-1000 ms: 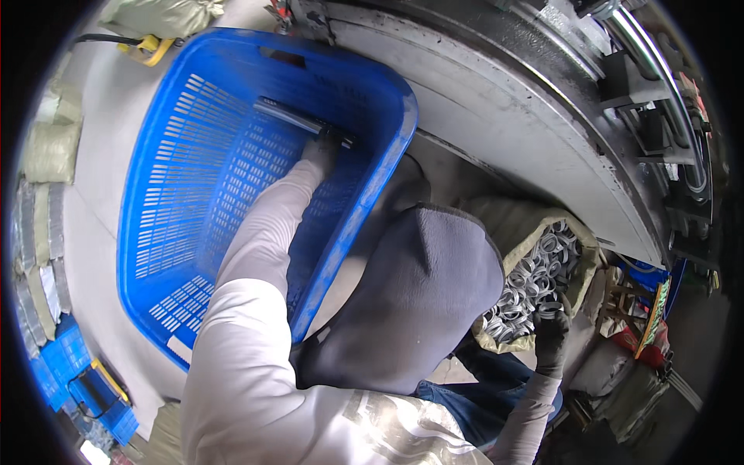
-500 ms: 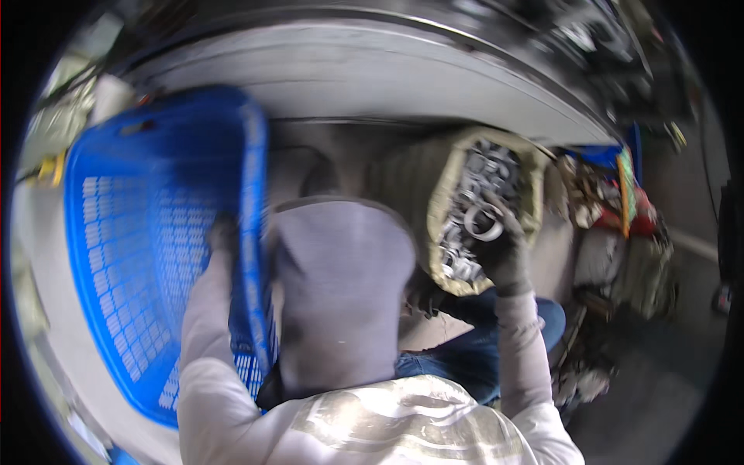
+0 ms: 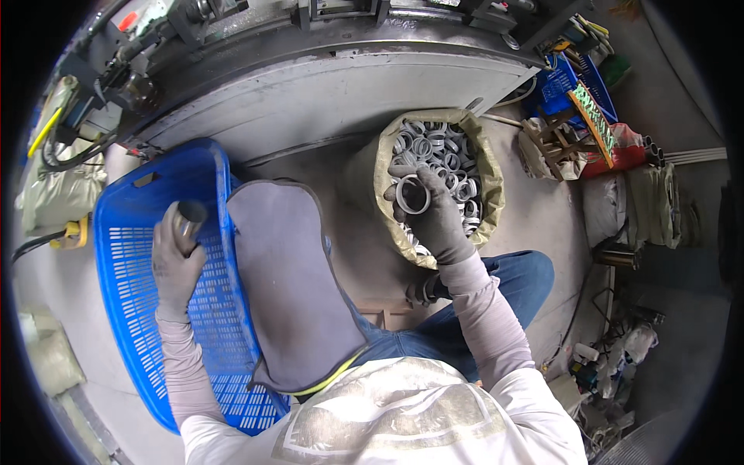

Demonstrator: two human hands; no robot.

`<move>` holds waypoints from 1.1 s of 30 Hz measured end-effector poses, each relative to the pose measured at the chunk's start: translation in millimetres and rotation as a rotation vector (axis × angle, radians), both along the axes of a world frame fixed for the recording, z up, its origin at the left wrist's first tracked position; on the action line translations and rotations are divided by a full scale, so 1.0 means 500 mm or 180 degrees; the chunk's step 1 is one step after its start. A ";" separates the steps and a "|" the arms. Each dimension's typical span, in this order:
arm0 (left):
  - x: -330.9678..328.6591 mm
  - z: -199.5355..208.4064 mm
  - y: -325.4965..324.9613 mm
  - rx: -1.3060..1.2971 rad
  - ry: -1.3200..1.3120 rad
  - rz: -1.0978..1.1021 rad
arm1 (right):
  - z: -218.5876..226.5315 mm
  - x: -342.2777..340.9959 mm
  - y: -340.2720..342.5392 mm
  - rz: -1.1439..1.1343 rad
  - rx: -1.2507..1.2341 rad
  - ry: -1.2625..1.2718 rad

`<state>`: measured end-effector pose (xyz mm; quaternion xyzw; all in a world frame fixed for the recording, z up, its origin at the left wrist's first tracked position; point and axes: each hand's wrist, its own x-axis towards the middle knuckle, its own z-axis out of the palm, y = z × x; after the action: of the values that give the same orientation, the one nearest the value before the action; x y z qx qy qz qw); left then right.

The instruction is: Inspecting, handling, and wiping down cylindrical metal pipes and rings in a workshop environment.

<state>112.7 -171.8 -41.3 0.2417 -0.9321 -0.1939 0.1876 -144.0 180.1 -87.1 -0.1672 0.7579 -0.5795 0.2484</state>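
My left hand (image 3: 177,260), in a grey glove, is closed round a short, dark, hollow metal tube (image 3: 191,212) above the blue plastic basket (image 3: 226,256). The tube's open end tilts up. A pale metal ring (image 3: 412,195) is gripped in my gloved right hand (image 3: 440,221), its opening facing up. This hand is over the near part of a woven sack (image 3: 494,174) with its rim rolled down. Many similar grey rings (image 3: 453,143) fill the sack in a loose heap. The basket, with slotted walls, stands at my left.
A grey padded cover (image 3: 287,287) lies over my left leg, between basket and sack. Beyond them runs a machine's pale side panel (image 3: 325,97). To the right are a small blue crate (image 3: 554,85), a red bag (image 3: 620,151) and folded sacks (image 3: 655,201).
The view has turned and sharpened. My left hand has come up from the basket's inner side, now visibly holding the tube. My right hand still holds a ring over the sack.
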 end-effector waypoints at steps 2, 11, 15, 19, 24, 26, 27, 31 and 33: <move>-0.065 0.105 0.085 -0.0840 0.0101 -0.0887 | 0.033 0.025 -0.002 0.0080 -0.0512 -0.0152; -0.243 0.142 0.394 -0.1563 -0.0849 -0.1917 | 0.062 0.086 0.009 -0.0155 -0.0494 0.2658; -0.267 0.121 0.412 -0.1604 -0.0961 -0.1964 | 0.040 0.089 0.019 -0.0370 -0.0571 0.2473; -0.281 0.104 0.431 -0.1678 -0.1198 -0.1939 | 0.014 0.099 0.009 -0.0533 -0.0542 0.2305; -0.285 0.088 0.432 -0.1820 -0.1340 -0.1834 | -0.002 0.115 -0.030 -0.0864 -0.0568 0.1868; -0.290 0.081 0.426 -0.1858 -0.1321 -0.1849 | -0.007 0.115 -0.047 -0.0996 -0.0664 0.1374; -0.295 0.078 0.424 -0.1878 -0.1453 -0.1852 | -0.008 0.109 -0.050 -0.1019 -0.0924 0.0611; -0.296 0.090 0.439 -0.2194 0.0018 -0.2210 | -0.022 0.062 -0.002 -0.0610 -0.0128 0.2347; -0.266 0.095 0.439 -0.1459 0.0504 -0.2287 | -0.036 0.010 0.053 -0.0875 -0.0361 0.1361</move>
<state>-20.4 47.8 6.4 -0.1617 -0.9587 -0.0527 0.2279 -138.9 206.6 -104.9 -0.1950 0.7751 -0.6009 -0.0083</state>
